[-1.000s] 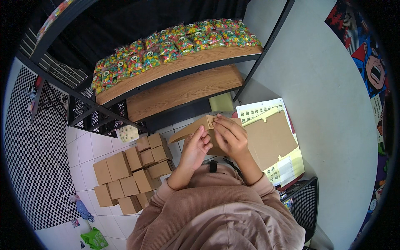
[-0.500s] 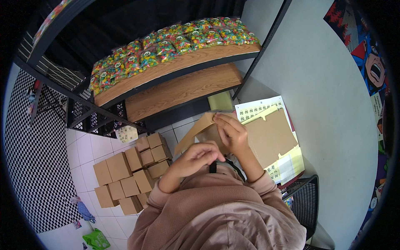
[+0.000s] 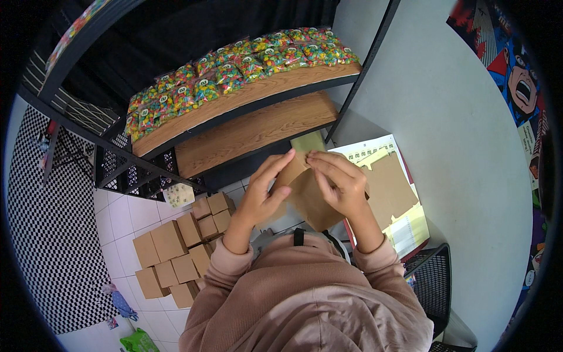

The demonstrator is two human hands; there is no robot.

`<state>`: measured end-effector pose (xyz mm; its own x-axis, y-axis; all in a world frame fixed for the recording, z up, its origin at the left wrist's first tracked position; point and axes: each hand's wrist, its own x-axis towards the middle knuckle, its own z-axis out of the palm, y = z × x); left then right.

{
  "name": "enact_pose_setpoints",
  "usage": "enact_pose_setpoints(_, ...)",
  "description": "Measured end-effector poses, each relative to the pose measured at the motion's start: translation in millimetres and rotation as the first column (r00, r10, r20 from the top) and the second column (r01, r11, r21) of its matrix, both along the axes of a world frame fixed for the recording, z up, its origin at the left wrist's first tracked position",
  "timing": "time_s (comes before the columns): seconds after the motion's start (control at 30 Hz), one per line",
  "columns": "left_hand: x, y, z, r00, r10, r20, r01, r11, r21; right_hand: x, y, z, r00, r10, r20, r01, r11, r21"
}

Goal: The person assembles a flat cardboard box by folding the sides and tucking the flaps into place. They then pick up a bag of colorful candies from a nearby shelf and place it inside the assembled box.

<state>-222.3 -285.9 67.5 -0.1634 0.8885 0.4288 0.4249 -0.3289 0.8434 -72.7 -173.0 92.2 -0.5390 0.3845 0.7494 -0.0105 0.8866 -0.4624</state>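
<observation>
Between my hands is a partly folded brown cardboard box [image 3: 318,205], tilted, with its inner side facing up. My right hand [image 3: 340,183] pinches its upper edge between thumb and bent fingers. At the box's left side, my left hand [image 3: 265,190] has its fingers stretched along a raised flap [image 3: 291,172], the thumb lower down, the flap between them. Under and behind my hands, part of the box is hidden. Just right of my right hand, flat brown cardboard [image 3: 387,190] lies over label sheets [image 3: 378,145].
Stacked small brown boxes [image 3: 170,243] stand on the white tiled floor at left. Ahead, a wooden shelf [image 3: 252,91] bears several bags of colourful sweets [image 3: 229,76]. A black mesh chair or basket [image 3: 434,287] is at lower right, beside a pale wall [image 3: 434,117].
My left hand has risen from over my lap to the flap, its fingers straightening. The box has turned and opened toward me; my right hand stays at its upper edge.
</observation>
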Motion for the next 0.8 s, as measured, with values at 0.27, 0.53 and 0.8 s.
enact_pose_setpoints(0.27, -2, 16, 6, 0.9, -0.313, 0.302, 0.258, 0.943, 0.209, -2, -5, 21, 0.983, 0.183, 0.006, -0.18, 0.969, -0.169)
enact_pose_setpoints(0.53, 11, 27, -28, 0.495, 0.018, 0.869, 0.109, 0.991, -0.083, -21, 19, -9, 0.964, 0.197, 0.181, -0.133, 0.94, -0.314)
enact_pose_setpoints(0.8, 9, 27, -47, 0.408, 0.047, 0.912, 0.093, 0.991, -0.093, -24, 13, -22, 0.961, 0.22, 0.169, -0.146, 0.918, -0.368)
